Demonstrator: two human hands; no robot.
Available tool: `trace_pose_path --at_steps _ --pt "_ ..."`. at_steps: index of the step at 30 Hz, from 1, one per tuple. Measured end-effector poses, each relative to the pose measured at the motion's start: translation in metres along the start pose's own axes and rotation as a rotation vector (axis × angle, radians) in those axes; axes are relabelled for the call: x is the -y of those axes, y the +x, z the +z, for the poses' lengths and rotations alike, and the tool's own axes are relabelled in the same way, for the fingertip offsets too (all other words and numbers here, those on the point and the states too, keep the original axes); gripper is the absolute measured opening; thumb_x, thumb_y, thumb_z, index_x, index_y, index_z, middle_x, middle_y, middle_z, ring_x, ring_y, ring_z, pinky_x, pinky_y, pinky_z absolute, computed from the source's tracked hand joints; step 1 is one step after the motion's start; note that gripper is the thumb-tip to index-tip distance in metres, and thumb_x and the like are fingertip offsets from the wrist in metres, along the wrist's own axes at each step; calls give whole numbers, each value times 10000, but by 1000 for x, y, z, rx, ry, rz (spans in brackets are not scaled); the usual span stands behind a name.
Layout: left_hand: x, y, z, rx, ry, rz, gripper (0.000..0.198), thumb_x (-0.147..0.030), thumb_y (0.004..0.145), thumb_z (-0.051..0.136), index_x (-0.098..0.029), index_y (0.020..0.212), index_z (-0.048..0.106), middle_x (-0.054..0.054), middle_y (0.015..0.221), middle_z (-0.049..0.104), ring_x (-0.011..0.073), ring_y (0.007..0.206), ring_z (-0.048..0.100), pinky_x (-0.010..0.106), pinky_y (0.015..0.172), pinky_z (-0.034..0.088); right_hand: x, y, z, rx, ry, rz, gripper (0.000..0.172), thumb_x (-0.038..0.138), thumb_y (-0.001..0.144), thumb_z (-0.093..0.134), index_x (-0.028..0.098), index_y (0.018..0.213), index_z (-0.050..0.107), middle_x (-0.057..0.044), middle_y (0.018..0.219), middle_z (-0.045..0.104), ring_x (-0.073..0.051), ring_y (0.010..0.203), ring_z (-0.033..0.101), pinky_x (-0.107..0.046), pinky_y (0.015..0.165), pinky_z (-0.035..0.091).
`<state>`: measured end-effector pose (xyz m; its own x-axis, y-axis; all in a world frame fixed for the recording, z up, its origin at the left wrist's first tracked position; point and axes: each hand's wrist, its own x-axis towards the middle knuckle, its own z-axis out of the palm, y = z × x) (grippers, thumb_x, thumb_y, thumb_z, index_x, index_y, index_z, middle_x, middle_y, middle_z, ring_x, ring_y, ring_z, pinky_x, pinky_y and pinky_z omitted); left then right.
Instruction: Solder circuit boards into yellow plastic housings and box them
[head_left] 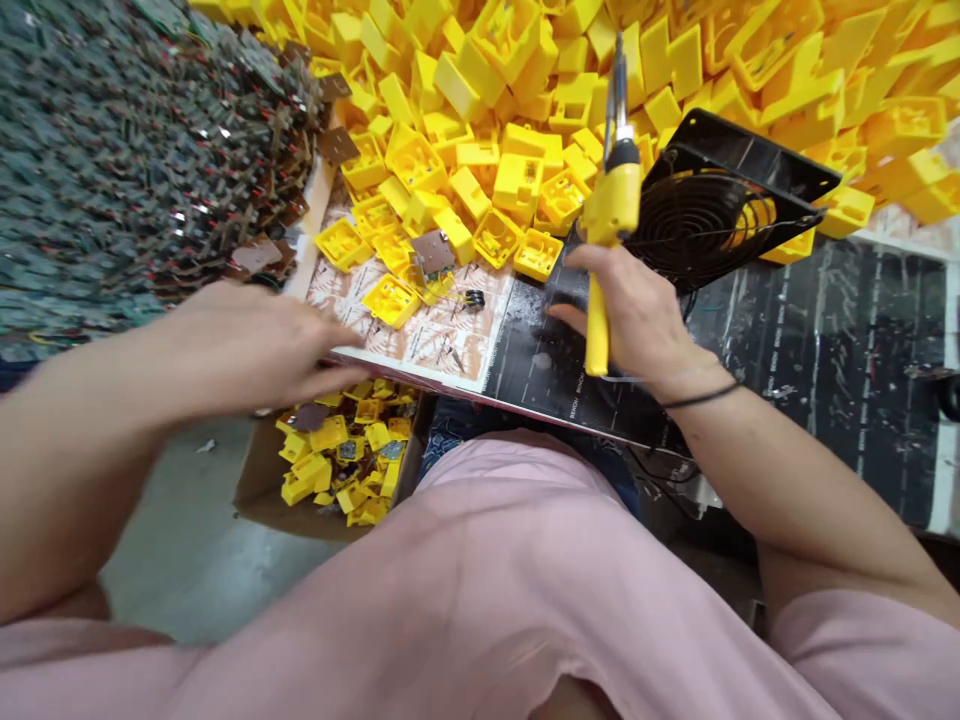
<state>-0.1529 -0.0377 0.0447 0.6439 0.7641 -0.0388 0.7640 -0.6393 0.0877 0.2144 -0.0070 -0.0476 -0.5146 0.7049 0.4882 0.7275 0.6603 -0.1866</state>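
Observation:
My right hand (637,305) is closed around the handle of a yellow soldering gun (613,205), whose metal tip points away from me. My left hand (259,340), somewhat blurred, is at the bench's front edge above a cardboard box (262,490). Its fingers and thumb are apart, and I see nothing between them. Between the hands, a brown circuit board (433,253) with thin wires rests among small yellow plastic housings (391,300). A small black coiled part (474,299) lies beside it.
A large heap of yellow housings (517,180) covers the back of the bench. Many circuit boards (150,180) are piled at the left. A black fan (697,215) stands tilted right of the soldering gun. The box below holds yellow pieces (330,435) and board scraps.

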Motion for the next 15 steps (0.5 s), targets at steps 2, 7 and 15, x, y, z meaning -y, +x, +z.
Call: trace_pose_path --at_steps 2,7,15 --pt "-13 39 16 -51 126 -155 528 -480 1057 347 -200 983 787 63 738 709 212 741 632 448 884 551 -11 18 26 60 -43 37 429 510 1017 645 239 1335 544 -93 1216 709 -254 981 751 -390 831 639" --pt "-37 132 52 -200 28 -134 489 -536 999 545 -189 1312 688 173 1142 754 409 1289 556 686 1187 316 -17 37 57 96 -74 72 364 402 1058 561 226 1374 518 -126 1259 677 -271 1031 740 -398 858 614" --pt "-43 130 59 -219 -6 -28 431 -499 985 540 -262 1312 693 122 1101 746 390 1270 576 675 1205 305 16 -22 -17 60 -178 33 298 363 1014 667 243 1282 615 -92 1125 733 -218 834 700 -327 718 525"
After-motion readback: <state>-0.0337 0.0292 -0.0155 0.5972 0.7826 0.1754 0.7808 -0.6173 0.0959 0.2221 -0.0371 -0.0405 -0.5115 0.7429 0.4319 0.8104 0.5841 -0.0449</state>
